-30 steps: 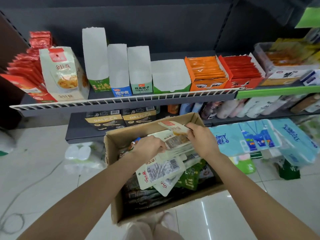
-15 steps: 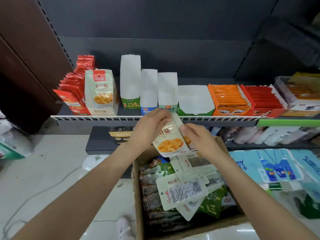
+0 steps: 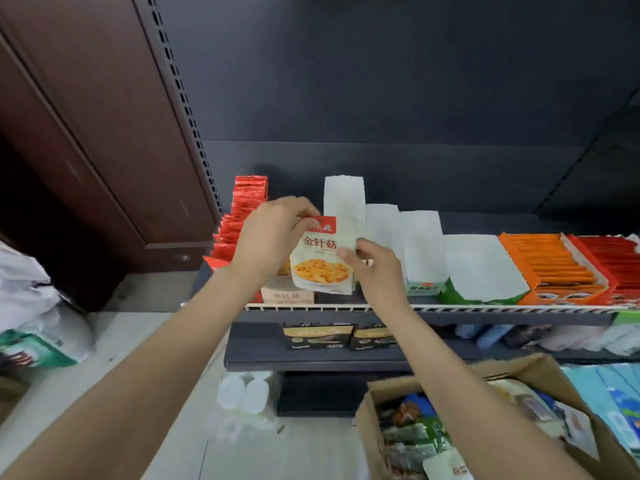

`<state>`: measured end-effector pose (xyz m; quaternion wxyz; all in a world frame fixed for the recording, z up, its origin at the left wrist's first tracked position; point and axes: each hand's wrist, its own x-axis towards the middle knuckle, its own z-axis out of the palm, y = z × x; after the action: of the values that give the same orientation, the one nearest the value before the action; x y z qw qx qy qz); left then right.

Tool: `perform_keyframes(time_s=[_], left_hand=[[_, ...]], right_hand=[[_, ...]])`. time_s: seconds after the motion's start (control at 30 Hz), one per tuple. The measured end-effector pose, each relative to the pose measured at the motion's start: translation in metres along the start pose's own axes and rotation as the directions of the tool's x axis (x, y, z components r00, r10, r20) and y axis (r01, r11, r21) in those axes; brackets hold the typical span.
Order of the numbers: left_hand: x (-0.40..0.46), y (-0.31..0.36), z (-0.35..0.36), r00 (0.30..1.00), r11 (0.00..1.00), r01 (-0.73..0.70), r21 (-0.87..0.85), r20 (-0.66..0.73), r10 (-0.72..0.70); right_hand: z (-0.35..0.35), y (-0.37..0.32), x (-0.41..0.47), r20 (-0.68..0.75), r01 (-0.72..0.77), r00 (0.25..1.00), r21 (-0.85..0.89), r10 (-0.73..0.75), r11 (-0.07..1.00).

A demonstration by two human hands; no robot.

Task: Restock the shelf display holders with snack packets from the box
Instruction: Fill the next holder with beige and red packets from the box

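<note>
Pinching packet (image 3: 322,261) edges, both hands (image 3: 270,240) (image 3: 377,271) above holder (image 3: 287,296).

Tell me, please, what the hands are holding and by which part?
Both hold one white snack packet with a red top: left hand pinches the top edge, right hand its right edge.

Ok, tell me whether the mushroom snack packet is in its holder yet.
Not yet: both hands, left hand and right hand, hold the packet upright above the shelf.

The snack packet (image 3: 322,261) reads "金针菇"; the print on its red top band is perhaps a brand, too blurred.
</note>
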<state>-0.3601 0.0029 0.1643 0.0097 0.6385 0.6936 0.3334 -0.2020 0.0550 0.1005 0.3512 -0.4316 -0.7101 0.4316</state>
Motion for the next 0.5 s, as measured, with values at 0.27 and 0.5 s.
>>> perform_keyframes(time_s=[0.27, 0.5], left_hand=[[0.040, -0.062, -0.010, 0.999, 0.995, -0.007, 0.104, 0.040, 0.003], [0.056, -0.084, -0.005, 0.998, 0.996, -0.019, 0.091, 0.058, 0.014]], right_hand=[[0.061, -0.006, 0.053, -0.068, -0.072, 0.995, -0.053, 0.068, 0.996], [0.071, -0.005, 0.070, -0.051, -0.100, 0.994, -0.120, 0.094, 0.988]])
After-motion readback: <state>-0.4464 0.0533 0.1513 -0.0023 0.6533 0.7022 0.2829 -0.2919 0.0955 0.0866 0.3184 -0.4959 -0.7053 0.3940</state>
